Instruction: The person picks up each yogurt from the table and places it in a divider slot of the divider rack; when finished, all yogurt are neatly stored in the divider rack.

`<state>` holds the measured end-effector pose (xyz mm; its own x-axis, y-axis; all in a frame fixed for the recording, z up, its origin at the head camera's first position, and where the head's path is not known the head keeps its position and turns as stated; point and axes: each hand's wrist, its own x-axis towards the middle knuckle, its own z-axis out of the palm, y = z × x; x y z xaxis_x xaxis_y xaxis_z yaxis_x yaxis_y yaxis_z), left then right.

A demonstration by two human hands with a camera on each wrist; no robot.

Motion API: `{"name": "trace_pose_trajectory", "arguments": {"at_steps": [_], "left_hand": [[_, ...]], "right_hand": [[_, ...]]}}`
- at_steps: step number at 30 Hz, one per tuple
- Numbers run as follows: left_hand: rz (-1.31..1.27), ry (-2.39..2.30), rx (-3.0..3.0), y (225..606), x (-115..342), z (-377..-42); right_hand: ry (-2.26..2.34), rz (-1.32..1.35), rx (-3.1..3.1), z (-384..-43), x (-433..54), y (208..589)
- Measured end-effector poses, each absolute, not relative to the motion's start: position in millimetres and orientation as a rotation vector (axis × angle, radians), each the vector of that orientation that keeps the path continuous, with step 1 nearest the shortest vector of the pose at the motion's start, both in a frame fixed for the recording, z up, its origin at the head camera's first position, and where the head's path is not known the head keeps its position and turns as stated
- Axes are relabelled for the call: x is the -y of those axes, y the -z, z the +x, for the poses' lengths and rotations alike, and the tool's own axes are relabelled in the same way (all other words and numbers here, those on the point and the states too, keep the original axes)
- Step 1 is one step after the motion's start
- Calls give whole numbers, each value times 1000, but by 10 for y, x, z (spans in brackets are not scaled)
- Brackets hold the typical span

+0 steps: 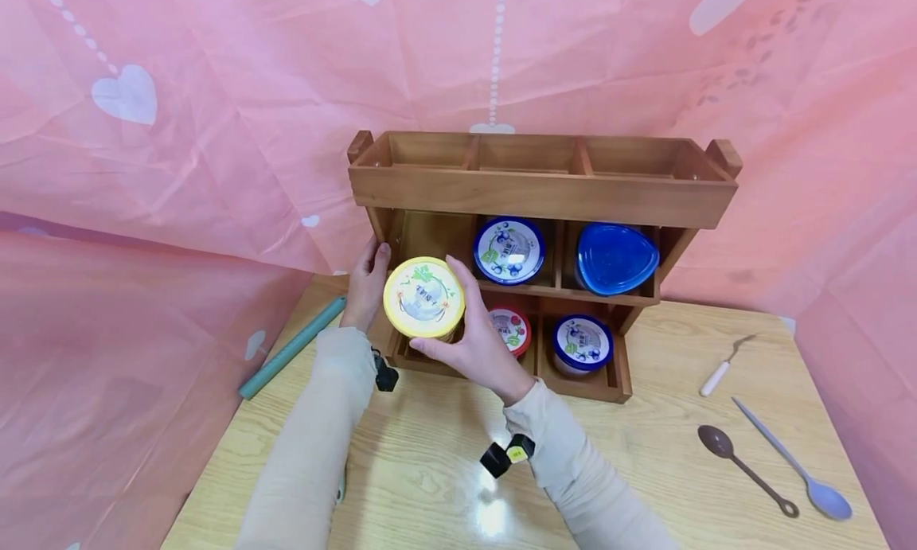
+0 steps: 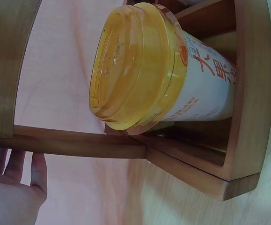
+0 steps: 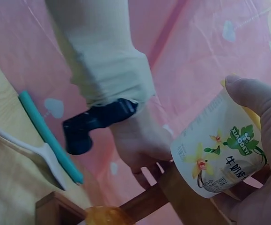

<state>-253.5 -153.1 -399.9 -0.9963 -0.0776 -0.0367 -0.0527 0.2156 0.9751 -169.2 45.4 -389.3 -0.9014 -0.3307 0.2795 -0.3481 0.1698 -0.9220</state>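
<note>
My right hand [image 1: 476,339] grips a white paper cup with a yellow lid [image 1: 424,298] and holds it in front of the left part of a wooden rack [image 1: 537,188]. Vanilla flowers and green leaves decorate the cup's side [image 3: 215,150] in the right wrist view. At the rack's left side, my left hand [image 1: 367,287] grips the upright, its fingers [image 2: 38,171] against the wood. A blue-lidded cup [image 1: 509,251] and a blue triangular-lidded container [image 1: 617,258] stand on the middle tier. In the bottom tier sits a cup with an amber domed lid [image 2: 140,70].
Also on the bottom tier are a red-lidded cup [image 1: 510,330] and another blue-lidded cup [image 1: 583,343]. A brown spoon [image 1: 716,441], blue spoon [image 1: 827,498] and white-handled tool [image 1: 715,379] lie right. A teal rod [image 1: 294,347] lies left. Pink cloth [image 1: 251,136] hangs behind.
</note>
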Motion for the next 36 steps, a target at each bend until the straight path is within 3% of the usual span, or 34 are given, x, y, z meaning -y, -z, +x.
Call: {"name": "trace_pose_trajectory", "arguments": {"at_steps": [13,36], "left_hand": [[78,2160,2264,4088,1555,-2615],[27,2020,2307,4149,1599,-2661]], "right_hand": [[-1827,720,2346,-2007,-324,3747],[-1798,593,2251,-2404,-135,3756]]}}
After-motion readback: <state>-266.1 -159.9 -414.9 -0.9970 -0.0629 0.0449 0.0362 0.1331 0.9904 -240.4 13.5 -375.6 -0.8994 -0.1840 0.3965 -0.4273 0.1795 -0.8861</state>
